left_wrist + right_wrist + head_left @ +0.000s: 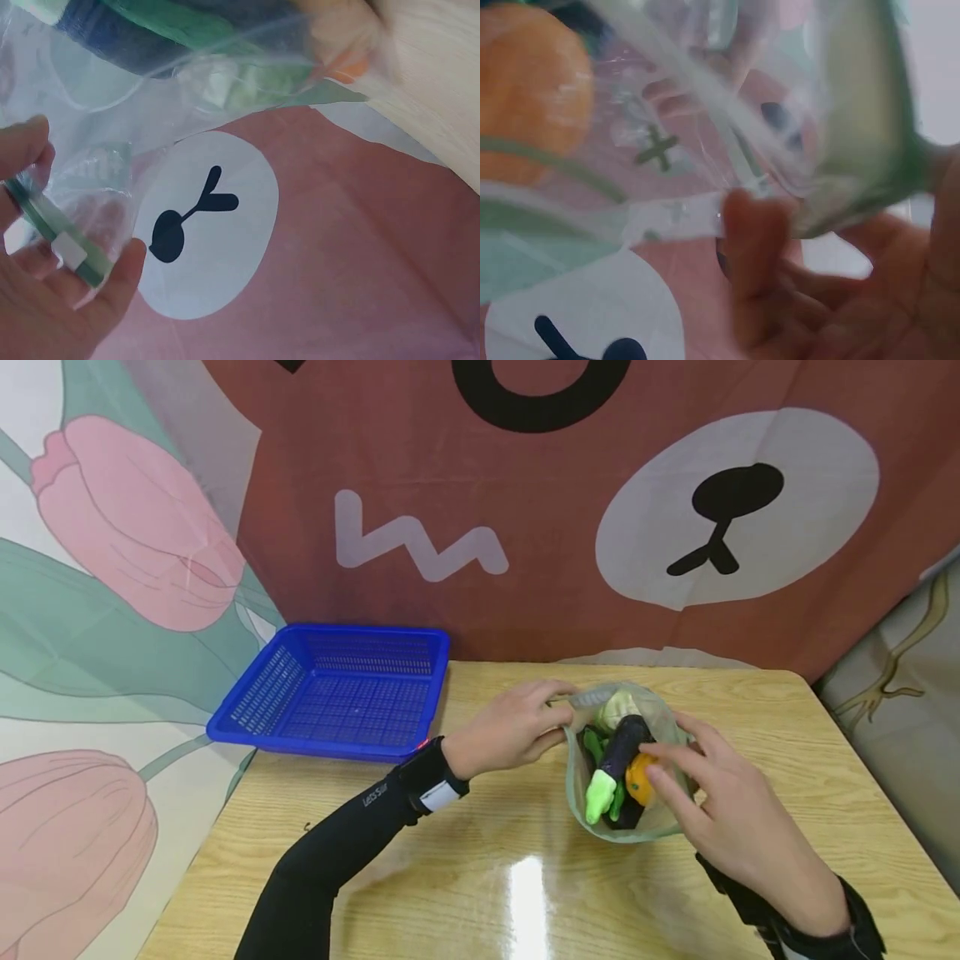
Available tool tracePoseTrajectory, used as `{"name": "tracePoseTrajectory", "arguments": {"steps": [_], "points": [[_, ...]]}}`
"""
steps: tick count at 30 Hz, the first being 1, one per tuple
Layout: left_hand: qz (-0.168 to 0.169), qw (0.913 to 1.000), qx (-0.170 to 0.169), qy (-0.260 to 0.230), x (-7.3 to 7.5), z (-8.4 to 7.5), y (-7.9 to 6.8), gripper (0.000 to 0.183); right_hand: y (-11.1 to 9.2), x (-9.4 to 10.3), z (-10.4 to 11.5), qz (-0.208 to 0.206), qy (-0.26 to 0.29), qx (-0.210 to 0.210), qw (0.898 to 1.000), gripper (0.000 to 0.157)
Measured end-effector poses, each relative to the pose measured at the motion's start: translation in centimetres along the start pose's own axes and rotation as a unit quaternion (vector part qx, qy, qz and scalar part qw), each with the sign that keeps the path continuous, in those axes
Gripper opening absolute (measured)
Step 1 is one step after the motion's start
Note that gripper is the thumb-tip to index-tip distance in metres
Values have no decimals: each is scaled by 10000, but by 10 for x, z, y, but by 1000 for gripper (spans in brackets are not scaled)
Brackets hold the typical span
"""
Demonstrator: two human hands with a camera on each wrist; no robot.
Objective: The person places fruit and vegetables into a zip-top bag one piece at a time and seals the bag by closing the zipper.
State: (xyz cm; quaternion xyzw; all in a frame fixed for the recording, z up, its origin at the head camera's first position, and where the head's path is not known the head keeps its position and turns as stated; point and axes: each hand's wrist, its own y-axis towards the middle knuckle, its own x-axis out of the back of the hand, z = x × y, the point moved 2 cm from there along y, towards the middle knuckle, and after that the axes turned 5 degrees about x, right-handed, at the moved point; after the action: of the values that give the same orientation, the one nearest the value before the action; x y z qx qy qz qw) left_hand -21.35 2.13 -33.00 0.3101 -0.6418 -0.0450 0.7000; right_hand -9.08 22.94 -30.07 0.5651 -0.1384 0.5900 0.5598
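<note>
A see-through zip bag (581, 814) with a pale green rim gapes on the table. Inside lie a toy eggplant (628, 745) with a bright green cap, an orange round piece (640, 779), a pale green cabbage-like piece (618, 706) and green pepper-like pieces (592, 743). My left hand (513, 727) pinches the rim's left side, beside a white slider (69, 250) in the left wrist view. On the opposite side my right hand (738, 806) straddles the rim. Its thumb and index finger extend over the opening, apart, while other fingers touch the outside.
A blue plastic basket (352, 693) with slotted walls stands at the table's back left. The wooden table (450, 893) meets a wall hanging (540, 610) with a printed bear face along its back edge.
</note>
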Motion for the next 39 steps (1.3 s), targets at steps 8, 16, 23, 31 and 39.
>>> {"name": "tracePoseTrajectory", "arguments": {"steps": [8, 16, 23, 31, 39], "points": [[-830, 9942, 620, -275, 9, 5, -5, 10, -24, -2, -9, 309, -350, 401, 9981, 44], [-1435, 9863, 785, -233, 36, 2, -18, 9, -26, 16, -18, -765, -407, 755, 9934, 18], [-2456, 9661, 798, -68, 74, -10, -26, 11, -11, 37, -27, -2014, 89, 805, 9762, 16], [-3206, 9303, 1443, -1051, 95, -14, -32, 32, 19, 35, -35, -2575, 988, 488, 9600, 15], [-2848, 7880, 2850, -4656, 74, 1, -57, 50, 26, 19, -40, -2537, 1241, 194, 9591, 23]]}}
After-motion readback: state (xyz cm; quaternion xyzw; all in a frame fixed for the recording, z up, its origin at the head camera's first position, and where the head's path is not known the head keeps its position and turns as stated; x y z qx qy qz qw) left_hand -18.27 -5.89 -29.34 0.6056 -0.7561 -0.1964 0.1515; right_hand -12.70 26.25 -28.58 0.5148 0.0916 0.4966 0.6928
